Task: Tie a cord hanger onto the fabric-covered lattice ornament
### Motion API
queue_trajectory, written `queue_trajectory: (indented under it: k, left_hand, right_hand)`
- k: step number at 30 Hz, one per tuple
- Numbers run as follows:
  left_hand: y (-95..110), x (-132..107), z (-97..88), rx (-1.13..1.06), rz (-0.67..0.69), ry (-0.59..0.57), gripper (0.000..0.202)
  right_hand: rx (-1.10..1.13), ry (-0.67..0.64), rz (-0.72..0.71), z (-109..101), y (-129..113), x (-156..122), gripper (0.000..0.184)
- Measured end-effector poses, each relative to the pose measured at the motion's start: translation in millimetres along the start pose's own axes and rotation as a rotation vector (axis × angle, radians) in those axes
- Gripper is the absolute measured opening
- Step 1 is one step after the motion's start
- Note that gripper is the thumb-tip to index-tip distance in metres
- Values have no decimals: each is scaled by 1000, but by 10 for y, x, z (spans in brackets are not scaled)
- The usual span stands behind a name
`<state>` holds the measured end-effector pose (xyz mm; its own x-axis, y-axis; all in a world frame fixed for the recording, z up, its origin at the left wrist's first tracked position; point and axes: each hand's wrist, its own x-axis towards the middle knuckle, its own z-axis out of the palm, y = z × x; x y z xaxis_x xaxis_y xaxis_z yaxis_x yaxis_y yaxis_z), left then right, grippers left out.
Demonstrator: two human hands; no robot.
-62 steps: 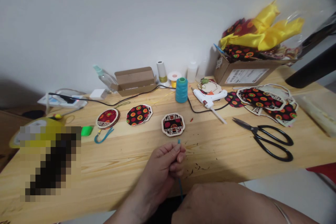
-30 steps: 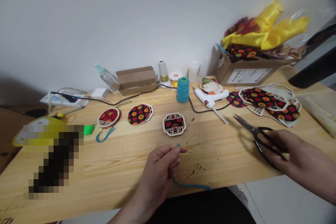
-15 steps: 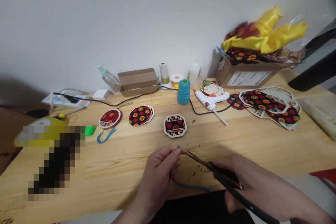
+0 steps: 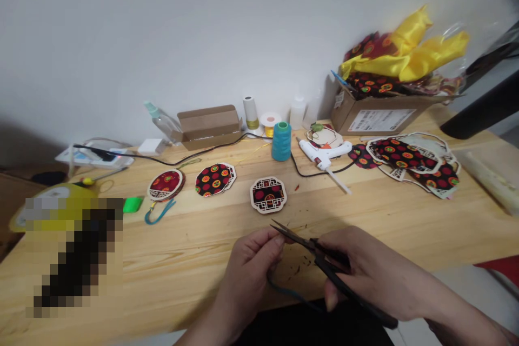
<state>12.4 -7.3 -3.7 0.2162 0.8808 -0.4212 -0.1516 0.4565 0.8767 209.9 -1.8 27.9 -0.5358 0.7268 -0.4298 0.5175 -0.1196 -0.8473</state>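
Black-handled scissors (image 4: pixel 316 253) are in my right hand (image 4: pixel 365 267), with its fingers round the handles. The slightly parted blades cross just above the fingertips of my left hand (image 4: pixel 255 262). That hand pinches a blue cord (image 4: pixel 290 292), whose length hangs below toward the table's front edge; the pinched end is hidden by the fingers and blades. Just beyond the hands lies a lobed, wood-framed patterned piece (image 4: pixel 268 195). Left of it are an octagonal patterned piece (image 4: pixel 215 179) and a round one (image 4: pixel 165 184) with a blue loop (image 4: pixel 160 212).
A teal thread cone (image 4: pixel 281 142) and a white glue gun (image 4: pixel 324 154) stand behind. Its black cable crosses the table. At right are stacked patterned panels (image 4: pixel 405 155) and a cardboard box (image 4: pixel 379 116) of fabric. Dark scraps lie near the scissors.
The scissors have moved left and slightly up, their blades now parted across the left fingertips. The blue tip that showed above my left fingers is out of sight.
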Motion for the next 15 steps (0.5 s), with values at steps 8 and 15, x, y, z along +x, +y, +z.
queue_trajectory:
  k: [8,15]
  left_hand:
    - [-30,17,-25,-35,-5,43,19]
    - [62,75,-75,-254,-7,264,18]
  right_hand:
    - [-1,31,-12,-10,10,23,9]
    - [-403,4,-39,-99,27,-169,8]
